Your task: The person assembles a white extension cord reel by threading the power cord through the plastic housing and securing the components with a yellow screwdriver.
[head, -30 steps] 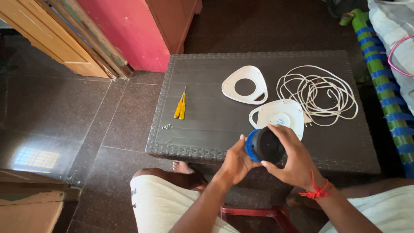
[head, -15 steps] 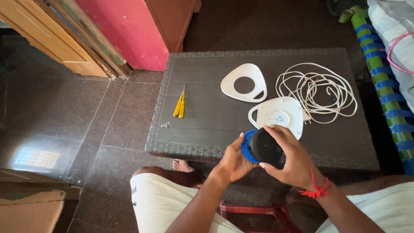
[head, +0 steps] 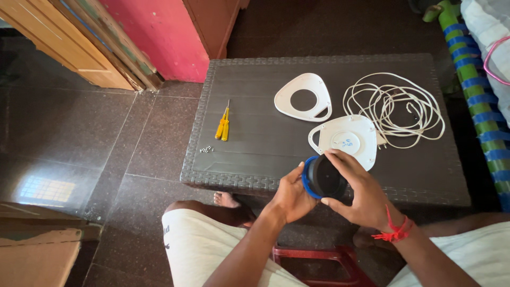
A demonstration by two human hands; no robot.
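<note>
Black and round with a blue rim, the part (head: pixel 322 177) sits in both hands over the near edge of the table (head: pixel 255 138), right above the person's lap. Left hand (head: pixel 291 194) cups it from the side and underneath, fingers wrapped around the blue ring, while the right hand (head: pixel 357 192) grips the other side with the thumb and fingertips curled over the top, so both hands are closed on it. Compared with half a second back, not much has moved: the part has maybe tipped a touch more toward the camera so you see more of the dark face, and the grip looks the same, so it reads like turning it over for a look or working the ring. Just past it on the table is a white triangular cover (head: pixel 348 139) with a round centre, then a white triangular ring piece (head: pixel 304 99) further back, with a tangle of white cable (head: pixel 396 106) to the right. Off to the left lie a yellow screwdriver (head: pixel 223 126) and a few loose screws (head: pixel 205 150).
</note>
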